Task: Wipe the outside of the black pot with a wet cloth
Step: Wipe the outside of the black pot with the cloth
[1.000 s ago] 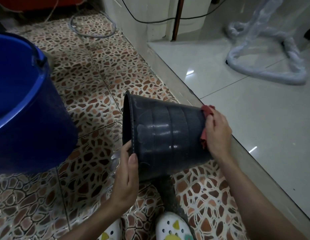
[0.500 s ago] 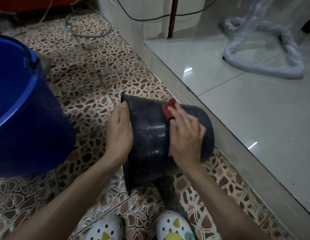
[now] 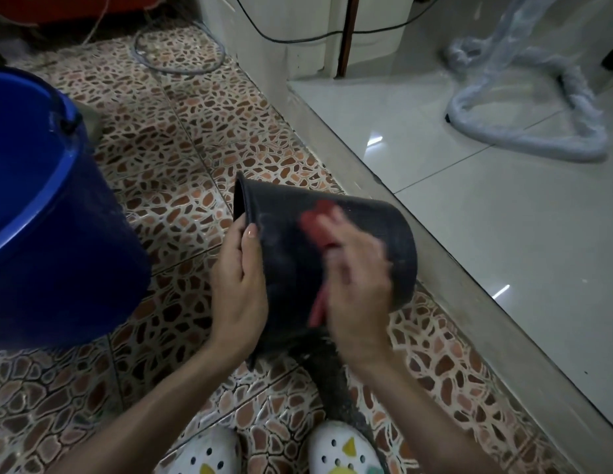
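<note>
Pot (image 3: 366, 234): black, lying tilted on its side, mouth turned toward the bucket (image 3: 41, 217), base toward the step (image 3: 435, 268) at the floor's right edge. Lifted or resting on the floor (image 3: 182, 165): cannot tell; its lower edge is hidden by the hands. Grey haze on the wall near the rim.

Left hand (image 3: 238, 289): closed on the pot's rim, thumb on the outer wall, fingers hidden, presumably inside. Sole hold on the pot.

Right hand (image 3: 356, 289): blurred; pressed flat on the pot's side with the cloth (image 3: 320, 217) under the palm, red showing above and below the fingers. How tightly the cloth is held: cannot tell.

Bucket: blue, at the floor's left edge, near the pot's mouth but apart from it.

Shoes (image 3: 342, 453): white, at the floor's near edge, directly below the pot.

Risks, as judged:
- Wet, smooth wall and a one-handed rim hold: hard rubbing could twist the pot out of the left hand, dropping it toward the shoes or against the step.
- Cloth only pinned by the palm: may bunch or slide free mid-stroke.
- Haze near the rim sits under the left thumb; likely missed unless the hold is shifted.
- Underside out of sight; may stay unwiped.
</note>
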Motion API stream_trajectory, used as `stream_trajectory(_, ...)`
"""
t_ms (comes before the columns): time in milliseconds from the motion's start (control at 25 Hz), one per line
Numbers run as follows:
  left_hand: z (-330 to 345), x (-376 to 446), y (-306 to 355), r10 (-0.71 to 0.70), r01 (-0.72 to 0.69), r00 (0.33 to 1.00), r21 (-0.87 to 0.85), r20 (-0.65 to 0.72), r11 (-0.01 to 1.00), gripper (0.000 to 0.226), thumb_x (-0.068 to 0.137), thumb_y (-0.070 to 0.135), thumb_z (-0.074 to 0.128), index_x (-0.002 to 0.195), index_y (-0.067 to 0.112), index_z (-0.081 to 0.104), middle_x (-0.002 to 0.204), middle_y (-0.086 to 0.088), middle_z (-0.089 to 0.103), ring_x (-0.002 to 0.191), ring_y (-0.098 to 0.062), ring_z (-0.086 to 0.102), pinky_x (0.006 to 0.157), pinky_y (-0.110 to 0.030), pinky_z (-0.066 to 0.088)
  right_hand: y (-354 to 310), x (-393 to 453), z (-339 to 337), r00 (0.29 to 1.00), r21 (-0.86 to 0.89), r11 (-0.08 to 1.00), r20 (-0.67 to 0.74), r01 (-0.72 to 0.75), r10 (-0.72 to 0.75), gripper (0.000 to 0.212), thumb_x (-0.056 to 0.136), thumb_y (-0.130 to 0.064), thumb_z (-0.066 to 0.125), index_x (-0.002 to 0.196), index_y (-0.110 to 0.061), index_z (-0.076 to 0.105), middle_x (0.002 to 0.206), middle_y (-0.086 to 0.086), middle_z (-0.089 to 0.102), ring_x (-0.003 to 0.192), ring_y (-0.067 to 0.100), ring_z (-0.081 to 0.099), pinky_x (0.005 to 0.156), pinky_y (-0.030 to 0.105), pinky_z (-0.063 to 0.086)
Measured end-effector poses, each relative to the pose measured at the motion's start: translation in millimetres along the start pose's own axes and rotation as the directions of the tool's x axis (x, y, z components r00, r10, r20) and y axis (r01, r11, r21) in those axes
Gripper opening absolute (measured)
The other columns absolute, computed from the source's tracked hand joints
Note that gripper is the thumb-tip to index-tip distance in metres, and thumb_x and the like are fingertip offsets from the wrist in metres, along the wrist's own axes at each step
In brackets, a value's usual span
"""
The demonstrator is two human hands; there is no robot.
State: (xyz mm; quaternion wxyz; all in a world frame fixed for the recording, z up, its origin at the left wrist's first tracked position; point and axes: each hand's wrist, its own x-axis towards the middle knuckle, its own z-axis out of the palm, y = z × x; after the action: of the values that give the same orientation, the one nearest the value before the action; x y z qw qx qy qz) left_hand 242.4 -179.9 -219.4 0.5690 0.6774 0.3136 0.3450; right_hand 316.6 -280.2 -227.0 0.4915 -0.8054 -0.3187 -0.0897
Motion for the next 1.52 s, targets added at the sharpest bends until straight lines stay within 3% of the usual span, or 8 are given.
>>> stream_trajectory(160, -5, -27, -16, 0.091, -0.093, 0.995, 0.066, 0.034, 0.993, 0.042, 0.105, 0.027, 0.029, 0.138, 0.009, 0.05, 0.104, 0.032, 0.066, 0.094, 0.006, 0.065, 0.077, -0.009, 0.049, -8, 12, 37, 0.98, -0.206, 0.962, 0.121, 0.181, -0.159, 0.038, 0.1, -0.027, 0.04, 0.13, -0.022, 0.061, 0.142, -0.007, 0.055, 0.119, 0.01, 0.05, 0.091, 0.028, 0.028)
stream_trajectory(440, -7, -41, -22, 0.122, -0.13, 0.987, 0.075, 0.104, 0.989, 0.041, 0.103, 0.037, 0.028, 0.14, 0.022, 0.04, 0.112, 0.042, 0.06, 0.105, 0.012, 0.059, 0.081, -0.004, 0.046, 89, 43, -14, 0.968, -0.345, 0.908, -0.007, -0.237, 0.25, 0.049, 0.1, -0.043, 0.024, 0.136, -0.031, 0.055, 0.143, -0.012, 0.052, 0.121, 0.014, 0.045, 0.101, 0.037, 0.024)
stream_trajectory(600, -5, -40, -25, 0.153, -0.166, 0.977, 0.08, 0.148, 0.983, 0.058, 0.101, 0.037, 0.024, 0.156, 0.016, 0.021, 0.138, 0.052, 0.035, 0.129, 0.02, 0.04, 0.099, 0.0, 0.033, 81, 50, -35, 0.859, -0.039, 0.867, -0.165, -0.496, 0.484, 0.031, 0.103, -0.02, 0.042, 0.128, -0.027, 0.058, 0.131, 0.004, 0.055, 0.111, 0.012, 0.043, 0.104, 0.024, 0.037)
stream_trajectory(840, -5, -42, -28, 0.208, -0.245, 0.953, 0.155, 0.22, 0.957, 0.053, 0.106, 0.009, 0.023, 0.155, -0.003, 0.01, 0.129, 0.062, 0.031, 0.114, 0.034, 0.041, 0.091, 0.005, 0.035, 4, 1, 20, 0.953, -0.11, 0.955, 0.166, 0.274, -0.255, 0.037, 0.1, -0.016, 0.041, 0.133, -0.016, 0.059, 0.143, -0.001, 0.053, 0.135, 0.011, 0.045, 0.119, 0.035, 0.024)
stream_trajectory(1160, -14, -46, -32, 0.191, -0.238, 0.95, 0.175, 0.248, 0.955, 0.061, 0.104, 0.049, 0.02, 0.158, 0.028, 0.0, 0.147, 0.052, 0.02, 0.131, 0.022, 0.036, 0.099, 0.002, 0.032, 100, 39, -22, 0.978, -0.29, 0.937, 0.011, -0.197, 0.209, 0.041, 0.103, -0.028, 0.031, 0.137, -0.024, 0.054, 0.145, -0.002, 0.051, 0.133, 0.019, 0.043, 0.113, 0.05, 0.032)
stream_trajectory(1280, -17, -45, -36, 0.174, -0.228, 0.944, 0.173, 0.281, 0.958, 0.063, 0.101, 0.058, 0.016, 0.156, 0.033, -0.002, 0.146, 0.053, 0.019, 0.129, 0.023, 0.038, 0.097, 0.002, 0.036, 92, 51, -40, 0.913, 0.007, 0.918, -0.107, -0.396, 0.395, 0.032, 0.103, -0.03, 0.037, 0.127, -0.027, 0.057, 0.126, 0.002, 0.062, 0.094, 0.015, 0.067, 0.085, 0.033, 0.056)
stream_trajectory(1360, -17, -47, -38, 0.171, -0.226, 0.941, 0.165, 0.293, 0.96, 0.062, 0.102, 0.057, 0.016, 0.157, 0.035, -0.002, 0.145, 0.054, 0.02, 0.128, 0.025, 0.038, 0.097, 0.0, 0.038, 52, 43, -41, 0.938, 0.161, 0.945, -0.156, -0.285, 0.309, 0.025, 0.104, -0.021, 0.041, 0.123, -0.023, 0.057, 0.119, -0.002, 0.062, 0.079, 0.001, 0.067, 0.07, 0.018, 0.056)
stream_trajectory(1520, -19, -53, -40, 0.149, -0.207, 0.949, 0.192, 0.279, 0.959, 0.059, 0.101, 0.059, 0.016, 0.155, 0.04, 0.001, 0.141, 0.057, 0.023, 0.12, 0.027, 0.044, 0.09, 0.001, 0.043, 0, 6, 11, 0.995, -0.041, 0.995, 0.055, 0.086, -0.084, 0.035, 0.101, -0.016, 0.044, 0.134, -0.02, 0.056, 0.138, -0.004, 0.056, 0.132, 0.013, 0.044, 0.112, 0.03, 0.035)
